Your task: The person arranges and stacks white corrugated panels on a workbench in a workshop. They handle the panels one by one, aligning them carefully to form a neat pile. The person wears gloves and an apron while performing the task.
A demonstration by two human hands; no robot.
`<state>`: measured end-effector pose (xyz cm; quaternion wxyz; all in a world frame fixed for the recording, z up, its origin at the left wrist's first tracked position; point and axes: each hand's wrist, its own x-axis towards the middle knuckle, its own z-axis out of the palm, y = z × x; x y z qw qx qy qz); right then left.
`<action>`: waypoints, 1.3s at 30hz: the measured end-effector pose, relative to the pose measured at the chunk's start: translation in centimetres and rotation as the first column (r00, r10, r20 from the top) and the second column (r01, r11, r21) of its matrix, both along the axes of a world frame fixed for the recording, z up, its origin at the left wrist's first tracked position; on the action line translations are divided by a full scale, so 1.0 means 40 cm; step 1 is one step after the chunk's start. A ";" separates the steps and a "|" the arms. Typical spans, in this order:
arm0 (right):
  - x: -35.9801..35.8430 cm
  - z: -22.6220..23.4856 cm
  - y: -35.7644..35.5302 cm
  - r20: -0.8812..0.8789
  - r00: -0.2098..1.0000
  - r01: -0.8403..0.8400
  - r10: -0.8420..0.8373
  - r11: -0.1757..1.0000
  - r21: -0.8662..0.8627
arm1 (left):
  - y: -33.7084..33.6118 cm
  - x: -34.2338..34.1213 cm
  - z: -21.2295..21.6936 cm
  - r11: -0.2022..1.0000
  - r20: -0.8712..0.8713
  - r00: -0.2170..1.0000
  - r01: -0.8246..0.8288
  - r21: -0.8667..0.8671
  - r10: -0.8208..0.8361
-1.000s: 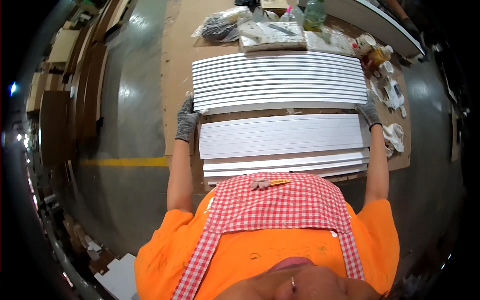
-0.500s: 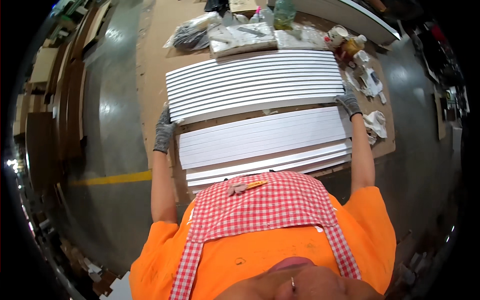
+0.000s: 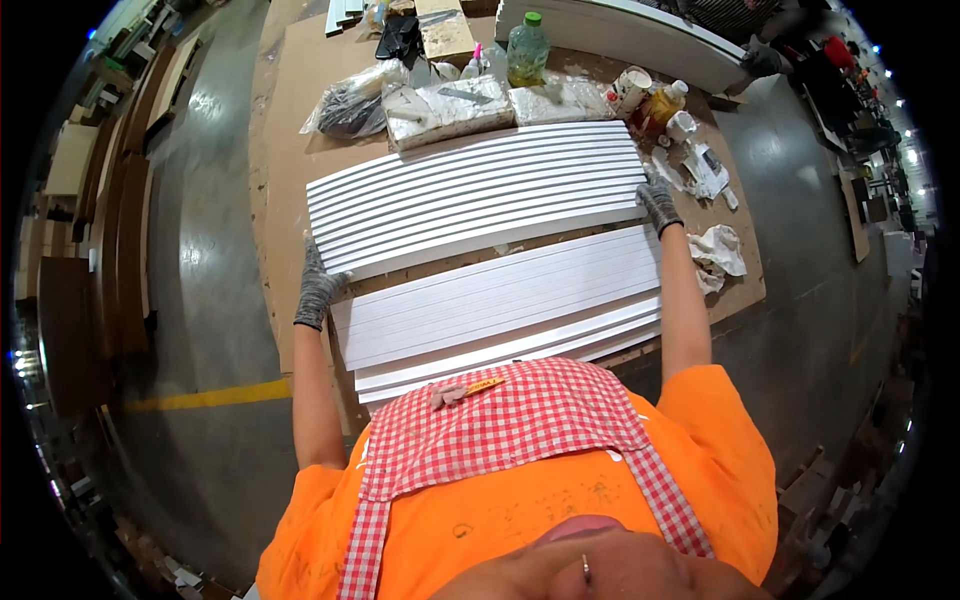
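A row of long white slats point(image 3: 480, 195) lies side by side on the table, with dark gaps between them. My left hand point(image 3: 320, 290), in a grey knit glove, presses against the left end of this row, its thumb along the near edge. At the opposite end, my right hand point(image 3: 660, 205), gloved alike, grips the near right corner. Together the hands hold the row from both ends. Closer to me is a second group of white slats point(image 3: 500, 290), packed tightly with thin seams. More white strips point(image 3: 520, 345) lie nearest my checked apron, which partly hides them.
Behind the row sit white-smeared blocks point(image 3: 450, 110), a green bottle point(image 3: 527, 55), a plastic bag point(image 3: 350, 105) and a bottle of amber liquid point(image 3: 660, 108). Crumpled rags point(image 3: 718, 252) lie at the table's right. A co-worker's gloved hand point(image 3: 765, 60) touches a long white panel point(image 3: 630, 45).
My view has shifted, so the table appears lower and further left. Both hands remain at the ends of the slat row. A co-worker's gloved hand now shows at the far right.
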<state>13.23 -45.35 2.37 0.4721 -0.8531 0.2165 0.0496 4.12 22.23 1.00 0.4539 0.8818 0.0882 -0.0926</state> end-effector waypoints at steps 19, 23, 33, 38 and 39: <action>-0.191 0.060 0.121 0.510 0.855 -0.007 0.090 0.987 -0.162 | -0.086 -0.101 0.169 1.000 0.471 0.882 -0.009 -0.005 0.010; -0.350 -0.120 0.132 0.408 0.794 -0.049 0.451 0.716 -0.696 | -0.296 -0.125 0.199 0.919 0.257 0.949 0.258 -0.299 -0.183; -0.443 0.066 0.399 0.116 0.905 -0.149 0.410 0.559 -0.816 | -0.417 -0.110 0.216 0.821 -0.013 0.850 0.511 0.256 -0.526; -0.445 0.065 0.404 0.090 0.918 -0.160 0.387 0.567 -0.808 | -0.418 -0.115 0.226 0.798 -0.053 0.845 0.522 0.302 -0.533; -0.445 0.066 0.409 0.078 0.920 -0.162 0.385 0.553 -0.817 | -0.413 -0.113 0.216 0.809 -0.045 0.849 0.517 0.281 -0.527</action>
